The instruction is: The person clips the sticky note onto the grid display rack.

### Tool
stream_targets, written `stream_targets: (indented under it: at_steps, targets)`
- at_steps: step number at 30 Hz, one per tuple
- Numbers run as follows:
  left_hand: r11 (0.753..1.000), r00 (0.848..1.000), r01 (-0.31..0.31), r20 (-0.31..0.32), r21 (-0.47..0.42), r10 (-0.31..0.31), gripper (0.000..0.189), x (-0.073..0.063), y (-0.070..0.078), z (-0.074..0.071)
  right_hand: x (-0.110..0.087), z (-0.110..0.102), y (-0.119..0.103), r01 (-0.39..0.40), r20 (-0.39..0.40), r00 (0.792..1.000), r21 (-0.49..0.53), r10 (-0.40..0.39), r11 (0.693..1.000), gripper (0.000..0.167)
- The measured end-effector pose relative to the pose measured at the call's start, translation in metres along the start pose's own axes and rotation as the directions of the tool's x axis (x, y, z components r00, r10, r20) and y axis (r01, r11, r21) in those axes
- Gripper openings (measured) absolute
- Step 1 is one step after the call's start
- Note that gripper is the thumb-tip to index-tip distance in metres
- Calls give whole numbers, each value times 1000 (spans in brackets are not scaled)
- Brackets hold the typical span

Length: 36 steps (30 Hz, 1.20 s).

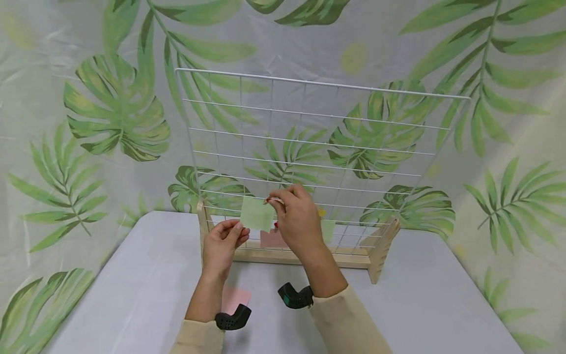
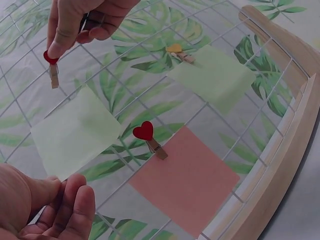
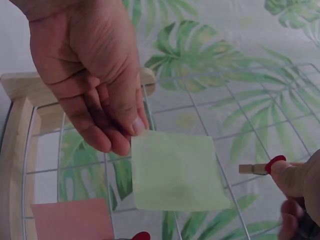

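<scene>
My left hand (image 1: 224, 243) pinches a corner of a light green paper square (image 3: 175, 172) between thumb and forefinger, holding it up against the white wire grid (image 1: 309, 136). My right hand (image 1: 298, 216) grips a small wooden clothespin (image 2: 54, 76) with a red heart on it, just beside the paper's opposite edge; a gap shows between them in the right wrist view. Lower on the grid a pink paper square (image 2: 186, 182) hangs from another red-heart clothespin (image 2: 156, 147). A second green square (image 2: 215, 80) hangs from a clothespin with a yellow decoration (image 2: 181, 53).
The grid stands in a wooden base (image 1: 305, 258) on a white-covered table (image 1: 150, 280). A loose pink paper (image 1: 236, 299) lies on the table near the left wrist. Behind hangs a leaf-patterned cloth (image 1: 292, 49).
</scene>
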State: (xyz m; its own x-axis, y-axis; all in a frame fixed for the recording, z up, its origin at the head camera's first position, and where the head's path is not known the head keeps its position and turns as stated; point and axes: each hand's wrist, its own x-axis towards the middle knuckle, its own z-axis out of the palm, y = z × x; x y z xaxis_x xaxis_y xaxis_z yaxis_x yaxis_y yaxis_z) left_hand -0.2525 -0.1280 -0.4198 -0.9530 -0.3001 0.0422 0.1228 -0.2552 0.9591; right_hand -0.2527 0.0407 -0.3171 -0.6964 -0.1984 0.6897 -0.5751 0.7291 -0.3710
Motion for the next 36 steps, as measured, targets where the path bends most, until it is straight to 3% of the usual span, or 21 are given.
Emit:
stream_targets:
  at_steps: [6,13,25,36]
  targets:
    - [1000,1000,-5,2,-27,5,22,1,-1,-1,5,8,-2,30,-57,998,-85,-35,996,10]
    - [998,1000,-6,0,-63,6,22,0,-1,1,9,17,-1,95,-127,986,-109,-109,989,8]
    - [998,1000,-16,-11,-65,15,22,-1,-3,4,12,31,1,124,-130,980,-208,-153,970,10]
    - [998,1000,-8,-13,-56,8,21,0,-6,5,18,31,-7,74,-30,996,-270,-85,960,7]
